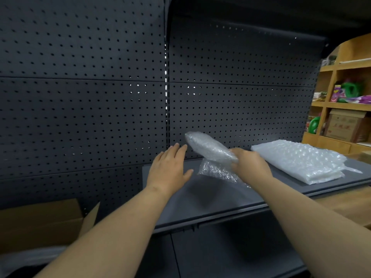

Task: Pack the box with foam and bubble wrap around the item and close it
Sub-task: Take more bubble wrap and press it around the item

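The left hand (168, 171) hovers flat above the grey shelf (202, 199), fingers straight and spread, holding nothing. Just right of it, the right hand (249, 163) grips one end of a bubble-wrapped item (207, 147), tilted up-left, loose clear wrap trailing onto the shelf.

1. The scene was dim overall; the brightest area lay at 3 o'clock, on the wooden shelves (345, 93).
2. Soft shadows fell on the grey shelf (210, 197) beneath the forearms.
3. Straight edges bowed towards the frame's rim.
4. The cardboard box (40, 223) at 8 o'clock was blurred.
5. The bubble wrap (297, 159) showed small glints.
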`<move>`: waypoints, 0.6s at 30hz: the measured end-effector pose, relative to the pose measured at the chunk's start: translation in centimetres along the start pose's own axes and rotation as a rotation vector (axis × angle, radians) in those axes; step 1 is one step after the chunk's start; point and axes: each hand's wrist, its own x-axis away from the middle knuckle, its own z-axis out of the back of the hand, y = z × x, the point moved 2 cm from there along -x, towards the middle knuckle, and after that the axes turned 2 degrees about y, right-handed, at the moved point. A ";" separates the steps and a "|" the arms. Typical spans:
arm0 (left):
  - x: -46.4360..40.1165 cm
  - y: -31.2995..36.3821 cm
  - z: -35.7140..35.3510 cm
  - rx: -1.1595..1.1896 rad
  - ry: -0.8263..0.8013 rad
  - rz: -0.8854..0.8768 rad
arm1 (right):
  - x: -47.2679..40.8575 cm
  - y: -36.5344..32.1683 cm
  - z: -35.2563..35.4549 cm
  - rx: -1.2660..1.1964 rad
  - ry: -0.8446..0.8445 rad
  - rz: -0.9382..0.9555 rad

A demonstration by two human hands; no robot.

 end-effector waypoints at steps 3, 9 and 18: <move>0.6 -0.1 0.4 0.184 0.022 0.102 | -0.1 -1.8 2.0 -0.309 0.062 -0.047; 1.1 -0.3 2.5 0.852 0.169 0.536 | 0.3 -6.3 4.6 -0.992 0.091 -0.132; 2.3 -3.3 3.7 1.879 0.133 0.880 | 2.7 -12.6 2.9 -1.446 -0.177 -0.234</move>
